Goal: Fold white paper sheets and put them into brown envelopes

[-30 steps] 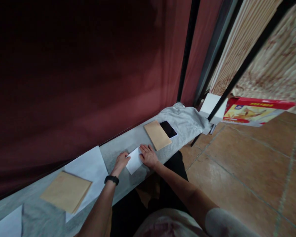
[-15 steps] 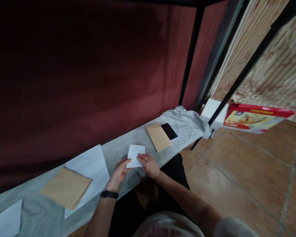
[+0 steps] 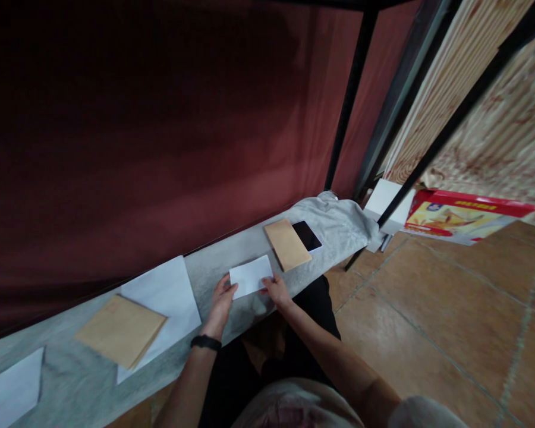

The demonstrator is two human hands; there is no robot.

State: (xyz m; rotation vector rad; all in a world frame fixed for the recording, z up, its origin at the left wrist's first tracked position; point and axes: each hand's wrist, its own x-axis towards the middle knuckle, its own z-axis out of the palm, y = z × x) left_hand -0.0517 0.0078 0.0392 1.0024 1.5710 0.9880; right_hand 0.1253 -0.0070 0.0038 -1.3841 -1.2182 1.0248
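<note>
A folded white sheet of paper is held between my two hands, above the grey cloth. At its left edge my left hand grips it, thumb on top and fingers behind. My right hand pinches the right end the same way. Just beyond the right end lies a brown envelope, partly over a dark-screened phone or tablet. To the left, a stack of brown envelopes rests on white paper sheets.
The grey cloth covers a long narrow bench beside a dark red curtain. More white paper lies at the far left. A black metal post, a white box and a red-and-yellow carton stand on the right.
The paper has turned from an upright, squarish shape to a wider one lying crosswise. My right hand has moved from the paper's face to its right end, slightly rightward.
</note>
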